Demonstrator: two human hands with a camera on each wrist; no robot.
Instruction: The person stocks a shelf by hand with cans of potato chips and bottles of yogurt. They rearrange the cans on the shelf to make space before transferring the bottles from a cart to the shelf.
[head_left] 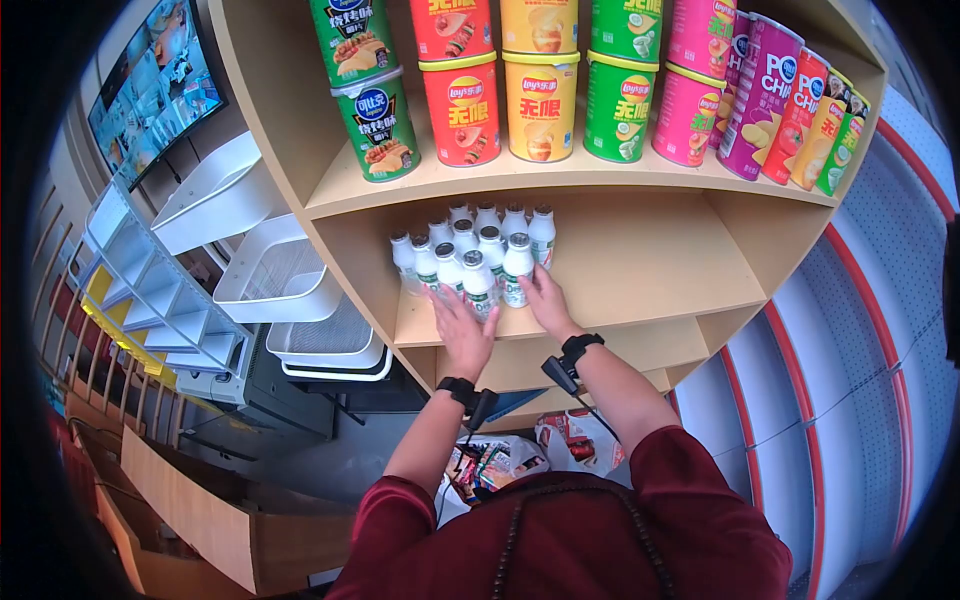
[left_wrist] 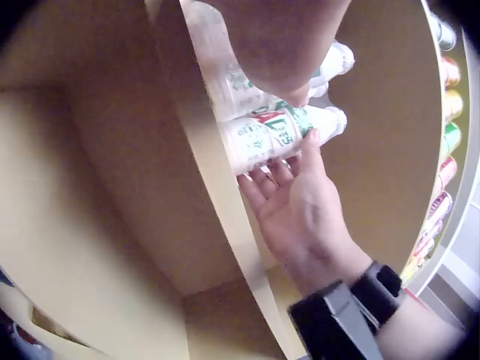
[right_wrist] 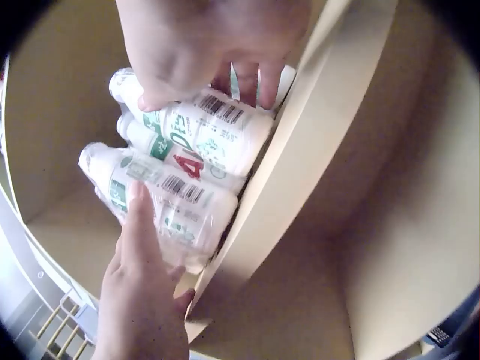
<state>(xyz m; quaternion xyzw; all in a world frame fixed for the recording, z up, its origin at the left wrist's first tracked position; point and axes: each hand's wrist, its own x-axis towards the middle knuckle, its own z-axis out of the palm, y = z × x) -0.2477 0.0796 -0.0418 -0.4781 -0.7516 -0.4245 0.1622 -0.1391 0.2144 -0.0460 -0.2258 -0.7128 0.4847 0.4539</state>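
Several white milk bottles [head_left: 473,280] with dark caps stand in a tight group on the middle shelf; clear wrap shows around the bottles [right_wrist: 172,195] in the right wrist view. My left hand [head_left: 464,335] lies against the front left bottles, fingers extended and spread, thumb by the front bottle. My right hand [head_left: 548,305] touches the lower part of the front right bottle. In the left wrist view the right hand [left_wrist: 304,214] has its thumb on a bottle's label and its relaxed fingers along the side. The left hand [right_wrist: 142,277] rests its thumb on a bottle in the right wrist view.
Chip canisters [head_left: 540,110] fill the shelf above. The middle shelf board [head_left: 640,270] extends right of the bottles, with a side panel beyond. White wire baskets [head_left: 280,270] stand at the left, blue-white shelving [head_left: 850,420] at the right, and plastic bags [head_left: 580,440] below.
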